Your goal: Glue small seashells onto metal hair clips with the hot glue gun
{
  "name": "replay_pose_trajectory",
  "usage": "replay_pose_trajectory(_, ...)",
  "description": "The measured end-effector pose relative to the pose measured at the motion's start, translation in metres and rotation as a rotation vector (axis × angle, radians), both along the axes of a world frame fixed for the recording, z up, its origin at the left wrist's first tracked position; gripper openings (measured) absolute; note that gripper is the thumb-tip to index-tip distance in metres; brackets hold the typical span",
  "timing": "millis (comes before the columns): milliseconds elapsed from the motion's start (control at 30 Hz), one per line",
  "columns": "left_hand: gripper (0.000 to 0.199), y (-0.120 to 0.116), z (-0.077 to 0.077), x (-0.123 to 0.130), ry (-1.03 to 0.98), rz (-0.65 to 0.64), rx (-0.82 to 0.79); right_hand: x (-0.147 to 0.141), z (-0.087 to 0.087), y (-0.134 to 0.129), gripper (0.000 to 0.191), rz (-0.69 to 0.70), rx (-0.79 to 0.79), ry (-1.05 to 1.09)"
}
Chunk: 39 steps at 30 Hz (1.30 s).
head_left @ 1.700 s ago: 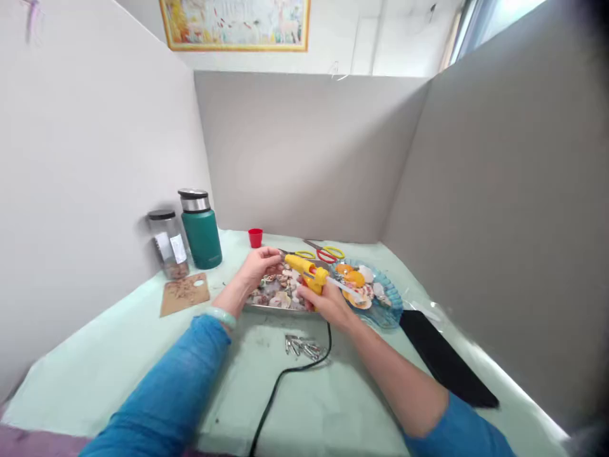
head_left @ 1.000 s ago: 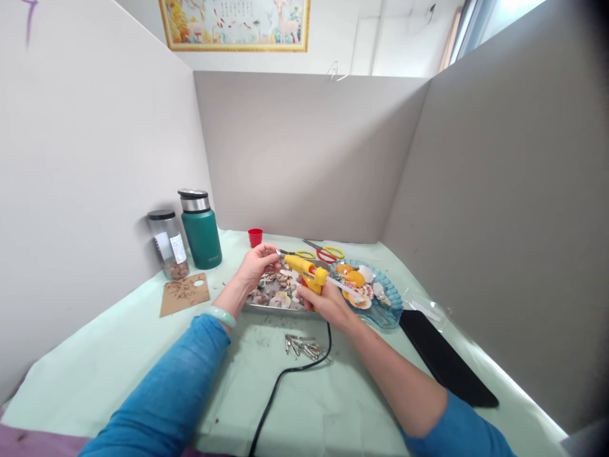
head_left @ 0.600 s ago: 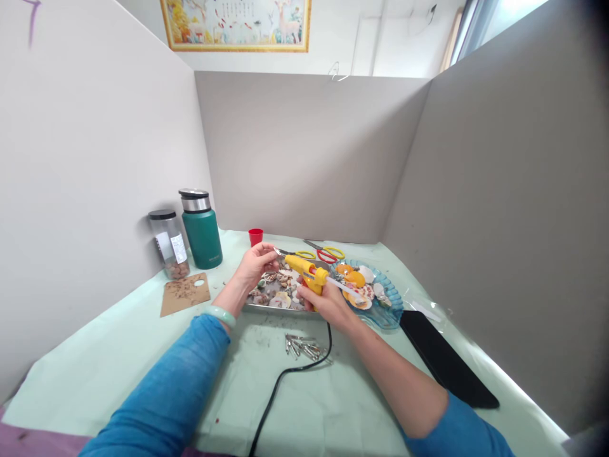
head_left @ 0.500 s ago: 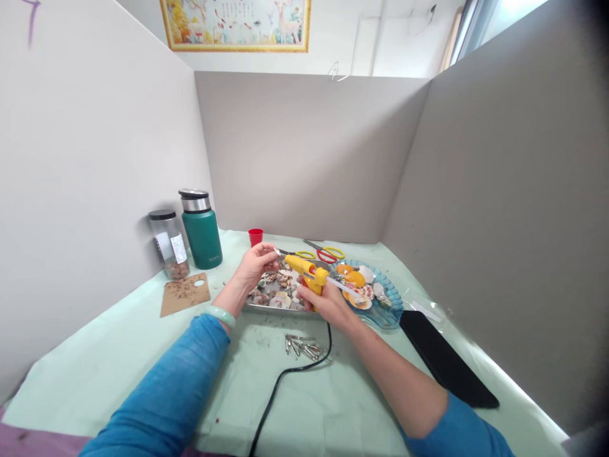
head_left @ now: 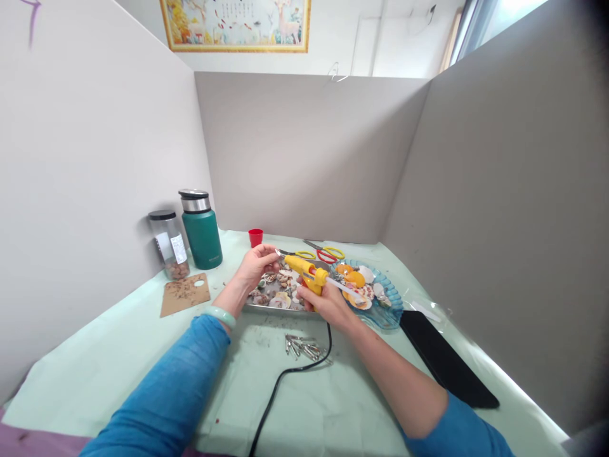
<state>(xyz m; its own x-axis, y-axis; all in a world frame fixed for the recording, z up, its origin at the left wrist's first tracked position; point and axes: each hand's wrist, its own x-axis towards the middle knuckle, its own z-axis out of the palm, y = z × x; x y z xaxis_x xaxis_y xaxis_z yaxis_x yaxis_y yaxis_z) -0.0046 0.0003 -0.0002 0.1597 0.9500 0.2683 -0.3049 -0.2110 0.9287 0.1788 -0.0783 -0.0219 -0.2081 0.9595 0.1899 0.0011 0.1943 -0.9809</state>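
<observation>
My right hand (head_left: 325, 301) is wrapped round the handle of a yellow hot glue gun (head_left: 307, 270), its nozzle pointing left and a pale glue stick (head_left: 345, 289) standing out of its back. Between the fingertips of my left hand (head_left: 259, 263) is a small whitish piece (head_left: 278, 253), too small to name, close to the nozzle. Under both hands lies a metal tray (head_left: 273, 310) of assorted seashells (head_left: 281, 299). The black cord (head_left: 280, 379) runs from the gun toward me, past a pile of metal hair clips (head_left: 304, 347).
To the right are a blue glass plate (head_left: 396, 298) of larger shells and a black flat slab (head_left: 447, 358). Scissors (head_left: 328, 254) and a red cup (head_left: 255, 237) lie behind. At left stand a green bottle (head_left: 202, 238), a jar (head_left: 169, 244) and a brown board (head_left: 183, 297).
Both hands stay almost where they were. The small piece in my left fingers has shifted and tilted very slightly by the nozzle.
</observation>
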Motion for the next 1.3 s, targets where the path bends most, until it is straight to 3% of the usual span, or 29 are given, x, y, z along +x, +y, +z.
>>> replay_pose_trajectory(633,0.035,0.000,0.000,0.000,0.023,-0.006,0.017,0.000,-0.001,0.001,0.032,0.003,-0.015,-0.006)
replay_pose_trajectory(967,0.032,0.010,-0.010,-0.002,0.090,-0.004,0.030,0.000,-0.001,0.001,0.035,0.008,-0.011,0.004)
replay_pose_trajectory(1300,0.028,0.004,-0.006,0.002,0.152,0.021,0.042,0.002,-0.004,0.004,0.036,0.014,-0.007,-0.005)
